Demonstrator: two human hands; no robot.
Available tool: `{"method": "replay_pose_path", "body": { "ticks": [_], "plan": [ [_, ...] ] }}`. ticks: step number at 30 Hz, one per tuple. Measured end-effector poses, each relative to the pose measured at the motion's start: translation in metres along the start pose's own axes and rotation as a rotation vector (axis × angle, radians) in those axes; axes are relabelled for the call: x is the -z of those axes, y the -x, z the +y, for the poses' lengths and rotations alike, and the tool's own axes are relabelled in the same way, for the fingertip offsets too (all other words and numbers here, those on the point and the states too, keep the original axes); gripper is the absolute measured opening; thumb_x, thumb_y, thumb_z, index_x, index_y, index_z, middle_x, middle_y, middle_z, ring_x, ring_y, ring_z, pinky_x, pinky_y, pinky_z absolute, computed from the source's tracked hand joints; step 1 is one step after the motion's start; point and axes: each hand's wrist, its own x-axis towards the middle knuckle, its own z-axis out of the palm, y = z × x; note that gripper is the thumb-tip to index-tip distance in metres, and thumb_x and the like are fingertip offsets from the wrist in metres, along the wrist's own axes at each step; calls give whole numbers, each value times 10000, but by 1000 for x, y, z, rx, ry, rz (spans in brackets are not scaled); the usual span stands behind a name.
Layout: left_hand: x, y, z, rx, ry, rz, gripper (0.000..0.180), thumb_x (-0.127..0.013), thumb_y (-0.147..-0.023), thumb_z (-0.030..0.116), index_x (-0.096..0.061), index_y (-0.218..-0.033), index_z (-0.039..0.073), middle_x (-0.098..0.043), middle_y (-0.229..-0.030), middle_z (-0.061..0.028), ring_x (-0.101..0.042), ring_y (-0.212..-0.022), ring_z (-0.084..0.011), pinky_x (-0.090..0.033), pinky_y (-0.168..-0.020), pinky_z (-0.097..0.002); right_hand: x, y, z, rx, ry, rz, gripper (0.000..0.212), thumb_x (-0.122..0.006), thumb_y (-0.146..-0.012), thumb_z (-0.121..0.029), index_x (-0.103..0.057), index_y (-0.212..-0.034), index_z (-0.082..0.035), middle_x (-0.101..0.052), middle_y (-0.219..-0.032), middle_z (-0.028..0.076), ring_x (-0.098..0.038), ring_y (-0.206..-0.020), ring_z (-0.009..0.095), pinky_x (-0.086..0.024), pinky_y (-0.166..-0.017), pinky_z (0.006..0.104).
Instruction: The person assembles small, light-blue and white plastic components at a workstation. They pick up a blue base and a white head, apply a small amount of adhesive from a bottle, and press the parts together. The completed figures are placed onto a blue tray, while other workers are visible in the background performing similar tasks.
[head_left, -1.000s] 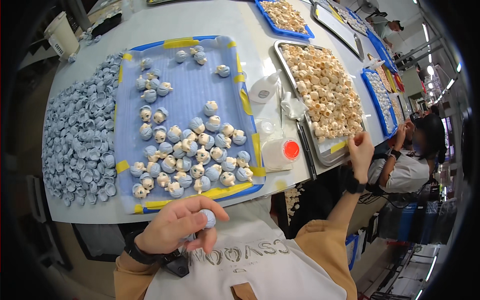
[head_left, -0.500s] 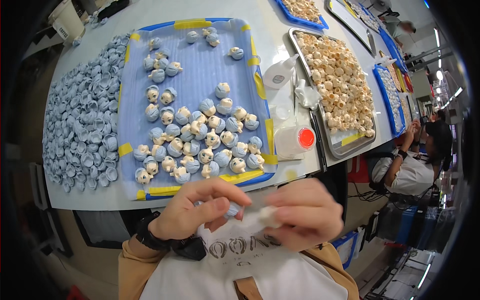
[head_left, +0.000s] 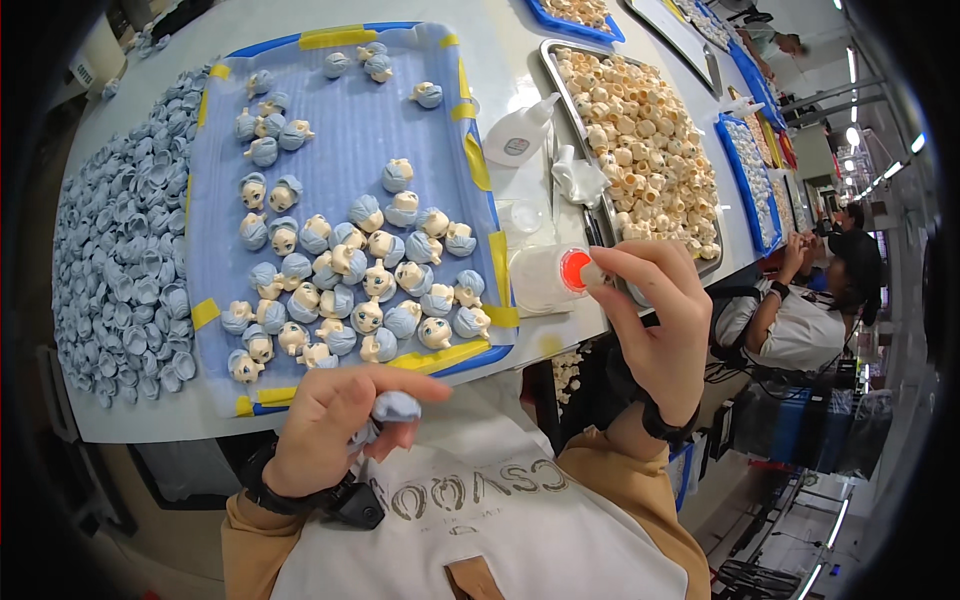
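Note:
My left hand (head_left: 345, 415) is closed around a pale blue doll-hair shell (head_left: 398, 405), which shows between the fingers. More pale blue shows below it in the palm, mostly hidden. Out to the right, my right hand (head_left: 655, 320) pinches a small pale piece (head_left: 596, 273) between thumb and fingertips; its kind is hard to make out. That piece is right at the red round top (head_left: 575, 269) of a translucent jar (head_left: 538, 279). Ahead of my left hand, a blue-lined tray (head_left: 340, 190) holds several small doll heads (head_left: 367, 317) with blue hair.
A heap of blue hair shells (head_left: 130, 250) covers the table's left side. A metal tray (head_left: 548, 70) of cream doll-head parts (head_left: 650, 150) lies at right. Between the trays stand a white squeeze bottle (head_left: 520, 132) and crumpled white tissue (head_left: 577, 178). Another person (head_left: 805, 310) sits far right.
My hands have moved apart. The right one went right and forward to the jar's red top with its pale piece; the left shifted slightly left, keeping the blue shell. The view has shifted too.

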Motion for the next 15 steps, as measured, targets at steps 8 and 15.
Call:
{"method": "replay_pose_path", "body": {
  "ticks": [8,15],
  "plan": [
    [0,2,8,107,31,-33,558,-472,-875,378,-521,-1116,-123,-543,-688,-67,-413,-437,-56,-336,-406,-196,-3,0,2,8,30,-41,224,-688,-684,1,-636,-898,-38,-582,-829,78,-533,-747,252,-432,-657,343],
    [4,4,4,-6,-81,-33,481,-583,-861,298,-520,-1199,-39,-602,-817,-44,-464,-551,-46,-343,-497,-170,-7,12,4,-39,-35,51,241,-712,-663,3,-621,-881,-45,-594,-839,81,-548,-721,240,-438,-653,323]
  ]
}}
